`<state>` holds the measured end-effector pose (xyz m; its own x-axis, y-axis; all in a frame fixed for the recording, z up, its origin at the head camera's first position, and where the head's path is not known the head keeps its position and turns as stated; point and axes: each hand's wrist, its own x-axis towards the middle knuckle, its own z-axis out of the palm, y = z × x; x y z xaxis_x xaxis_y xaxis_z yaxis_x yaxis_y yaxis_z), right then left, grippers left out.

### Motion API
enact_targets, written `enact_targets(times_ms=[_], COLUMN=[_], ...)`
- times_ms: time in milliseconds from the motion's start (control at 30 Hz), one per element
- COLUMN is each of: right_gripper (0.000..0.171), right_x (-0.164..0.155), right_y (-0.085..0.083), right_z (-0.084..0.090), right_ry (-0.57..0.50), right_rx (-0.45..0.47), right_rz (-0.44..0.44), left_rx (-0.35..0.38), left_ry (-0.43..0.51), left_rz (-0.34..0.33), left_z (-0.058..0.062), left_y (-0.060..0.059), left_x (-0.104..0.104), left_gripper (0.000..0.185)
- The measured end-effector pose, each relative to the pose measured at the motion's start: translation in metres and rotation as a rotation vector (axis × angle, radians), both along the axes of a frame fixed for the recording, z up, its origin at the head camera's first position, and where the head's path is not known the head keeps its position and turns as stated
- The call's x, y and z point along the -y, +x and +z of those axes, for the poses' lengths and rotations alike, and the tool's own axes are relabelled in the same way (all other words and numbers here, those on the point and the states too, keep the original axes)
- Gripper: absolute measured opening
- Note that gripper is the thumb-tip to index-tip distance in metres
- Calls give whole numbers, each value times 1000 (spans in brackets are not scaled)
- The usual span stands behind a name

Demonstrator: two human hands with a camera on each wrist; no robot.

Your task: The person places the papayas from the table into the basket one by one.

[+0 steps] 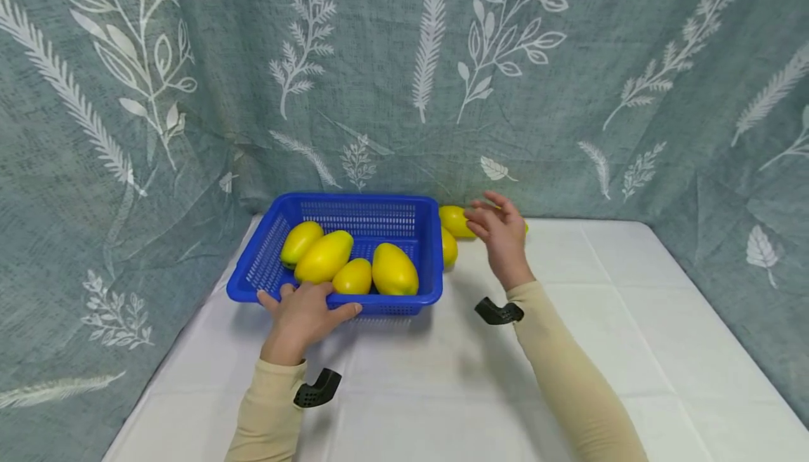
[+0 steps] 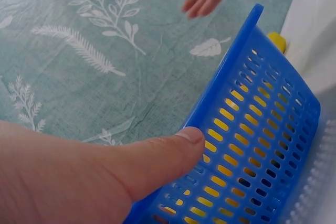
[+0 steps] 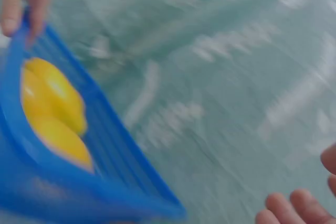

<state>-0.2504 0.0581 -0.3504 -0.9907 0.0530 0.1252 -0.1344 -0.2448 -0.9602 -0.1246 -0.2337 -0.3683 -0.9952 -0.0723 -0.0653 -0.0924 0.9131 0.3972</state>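
left hand (image 1: 302,316) gripping blue basket (image 1: 272,237) front rim; right hand (image 1: 502,234) open, empty, near loose mango (image 1: 456,221). smooth, rounded, likely slippery; best cupped around middle.

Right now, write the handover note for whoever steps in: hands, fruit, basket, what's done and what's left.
Left hand grips the near rim of the blue basket on the white table.
Right hand is open, holding nothing, over the loose yellow fruits beside the basket's right wall.
Done: four yellow fruits in the basket.
Left: at least two fruits outside; the hand may hide another.
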Motion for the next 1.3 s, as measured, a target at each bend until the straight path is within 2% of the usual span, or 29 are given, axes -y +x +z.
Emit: enact_targets(times_ms=[100, 233, 333, 467, 633, 867, 1067, 1300], right_gripper=[33, 26, 27, 25, 26, 18, 18, 16], right_x=[-35, -68, -80, -85, -84, -79, -77, -75], right_y=[0, 4, 11, 16, 17, 15, 14, 15], right_z=[-10, -27, -40, -54, -64, -67, -71, -74], right_ry=[-132, -184, -213, -242, -256, -193, -163, -137], right_rx=[46, 106, 143, 158, 160, 170, 200, 183], right_rz=[-105, -182, -211, -217, -203, -209, -211, -202], left_rx=[3, 4, 5, 8, 4, -14, 3, -2], left_ry=[0, 3, 0, -9, -5, -5, -7, -9], left_rz=[-1, -3, -4, -2, -7, -13, -8, 0], left_z=[0, 0, -2, -4, -4, -1, 2, 1], left_y=[-1, 0, 1, 3, 3, 1, 1, 0], left_x=[-1, -2, -2, 0, 0, -1, -4, -3], left_gripper=[57, 54, 53, 55, 55, 55, 55, 53])
